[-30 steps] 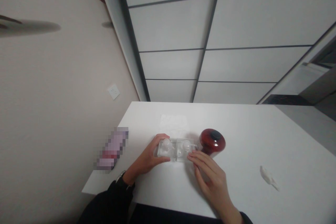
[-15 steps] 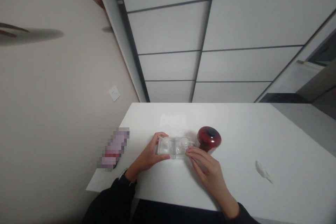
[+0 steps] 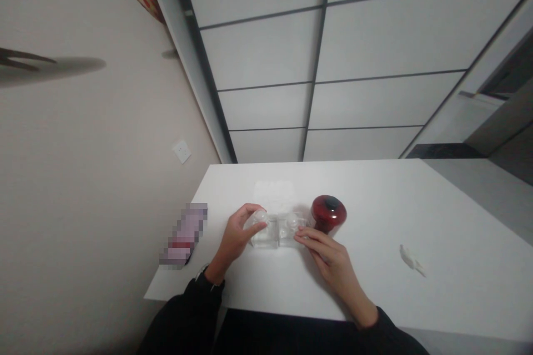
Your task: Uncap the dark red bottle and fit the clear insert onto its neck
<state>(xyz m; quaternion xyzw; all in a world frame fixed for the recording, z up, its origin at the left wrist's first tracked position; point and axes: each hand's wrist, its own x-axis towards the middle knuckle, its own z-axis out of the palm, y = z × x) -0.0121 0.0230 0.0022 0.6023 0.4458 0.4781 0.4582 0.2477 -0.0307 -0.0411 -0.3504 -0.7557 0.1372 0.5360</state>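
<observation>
A clear plastic container [image 3: 266, 239] with two square sections side by side rests on the white table. Each section carries a clear rounded knob on top. My left hand [image 3: 240, 236] has its thumb and fingers closed around the left knob [image 3: 260, 216]. At the right section, below the right knob [image 3: 292, 221], the fingertips of my right hand [image 3: 328, 255] are pressed together against the container's edge. Whether the knobs belong to separate lids, I cannot tell. Just behind my right fingers stands a dark red, rounded jar [image 3: 327, 213] with a black top.
A blurred-out pinkish object [image 3: 185, 233] lies at the left side of the table [image 3: 375, 299]. A small crumpled white piece [image 3: 411, 260] lies on the right. The wall with a socket [image 3: 182, 151] borders the left, and panelled white doors [image 3: 266, 105] stand behind.
My left hand has shifted from the container's left side up to the left knob, its thumb leaving the front edge. My right hand stays at the right section. The view has tilted slightly.
</observation>
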